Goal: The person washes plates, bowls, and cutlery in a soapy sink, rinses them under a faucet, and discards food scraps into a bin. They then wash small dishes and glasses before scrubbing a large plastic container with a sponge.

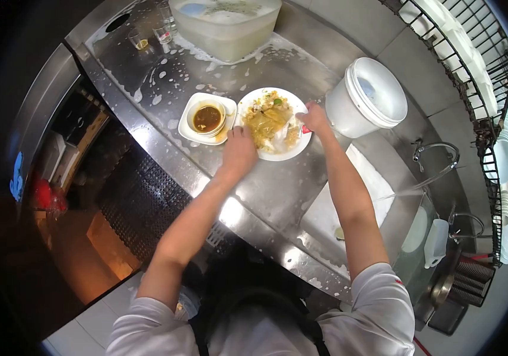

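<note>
A round white plate (pixel 296 105) with leftover food (pixel 268 124) lies on the steel counter in front of me. My left hand (pixel 240 149) is closed at its lower left rim, fingers curled beside the neighbouring dish. On the opposite side my right hand (pixel 315 118) grips the right rim, and a small red and white piece (pixel 305 129) shows by its fingers. Left of the plate, close to my left fingertips, stands a square white dish (pixel 186 126) carrying a small bowl (pixel 194 111) of brown sauce. My fingertips are partly hidden.
A cloudy plastic tub (pixel 227 38) of soapy water stands at the back, with small glasses (pixel 163 35) beside it. Right are a white bucket (pixel 354 110), a basin running under a faucet (pixel 438 151), and a wire rack (pixel 491 113) of dishes. Foam spots the counter.
</note>
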{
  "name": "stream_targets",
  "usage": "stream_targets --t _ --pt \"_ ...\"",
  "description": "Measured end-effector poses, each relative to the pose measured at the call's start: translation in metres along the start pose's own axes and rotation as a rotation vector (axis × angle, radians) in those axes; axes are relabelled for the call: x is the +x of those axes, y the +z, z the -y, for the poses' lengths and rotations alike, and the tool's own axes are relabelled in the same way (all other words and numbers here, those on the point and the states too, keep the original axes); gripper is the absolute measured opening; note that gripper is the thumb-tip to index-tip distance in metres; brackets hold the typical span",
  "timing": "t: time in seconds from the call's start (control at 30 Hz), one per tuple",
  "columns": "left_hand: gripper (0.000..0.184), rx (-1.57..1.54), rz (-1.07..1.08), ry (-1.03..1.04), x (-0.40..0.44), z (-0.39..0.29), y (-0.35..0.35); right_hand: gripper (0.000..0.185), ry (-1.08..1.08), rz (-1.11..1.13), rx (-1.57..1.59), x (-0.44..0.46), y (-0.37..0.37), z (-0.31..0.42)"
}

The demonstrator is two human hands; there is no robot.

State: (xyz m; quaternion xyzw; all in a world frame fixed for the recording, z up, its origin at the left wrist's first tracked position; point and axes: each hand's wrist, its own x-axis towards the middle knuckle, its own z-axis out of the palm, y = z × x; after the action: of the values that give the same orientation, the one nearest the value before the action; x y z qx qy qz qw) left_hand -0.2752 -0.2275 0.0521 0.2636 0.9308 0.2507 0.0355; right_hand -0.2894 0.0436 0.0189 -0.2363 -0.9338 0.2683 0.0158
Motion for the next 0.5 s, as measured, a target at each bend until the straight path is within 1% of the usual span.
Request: stream_targets --t 0.07,0.1,0.2,0.3,0.33,0.37,0.4,0.43,0.47,0.5 --pt "0.044 -0.022 -0.171 0.075 -0.012 0.003 0.016 0.047 0.038 -0.037 -0.037 -0.005 0.002 -0.004" --pt "0.045 -0.041 -0.193 0.065 -0.016 0.002 0.019 0.046 0.057 -0.053 -0.058 -0.011 0.001 -0.002" --pt "0.047 -0.107 -0.257 0.034 -0.025 -0.007 0.026 0.048 0.116 0.039 -0.167 -0.02 -0.01 -0.006" --pt "0.048 -0.168 -0.342 0.012 -0.027 -0.013 0.039 0.028 0.119 0.066 -0.081 -0.029 -0.012 -0.02" --pt "0.049 -0.179 -0.385 0.005 -0.026 -0.011 0.046 0.027 0.202 0.228 0.306 -0.022 -0.002 -0.044" --pt "0.05 -0.187 -0.425 -0.003 -0.027 -0.007 0.052 0.027 0.211 0.2 0.488 -0.031 -0.004 -0.048" --pt "0.049 -0.254 -0.389 0.015 -0.027 -0.005 0.049 0.028 0.217 0.171 0.676 -0.044 -0.003 -0.048" --pt "0.048 -0.307 -0.389 -0.008 -0.027 -0.006 0.05 0.029 0.226 0.146 0.863 -0.059 -0.002 -0.048" --pt "0.048 -0.361 -0.389 -0.038 -0.031 -0.012 0.046 0.036 0.197 0.144 1.06 -0.073 -0.002 -0.048" --pt "0.047 -0.416 -0.388 -0.071 -0.038 -0.017 0.043 0.037 0.192 0.139 1.183 -0.086 -0.004 -0.049"
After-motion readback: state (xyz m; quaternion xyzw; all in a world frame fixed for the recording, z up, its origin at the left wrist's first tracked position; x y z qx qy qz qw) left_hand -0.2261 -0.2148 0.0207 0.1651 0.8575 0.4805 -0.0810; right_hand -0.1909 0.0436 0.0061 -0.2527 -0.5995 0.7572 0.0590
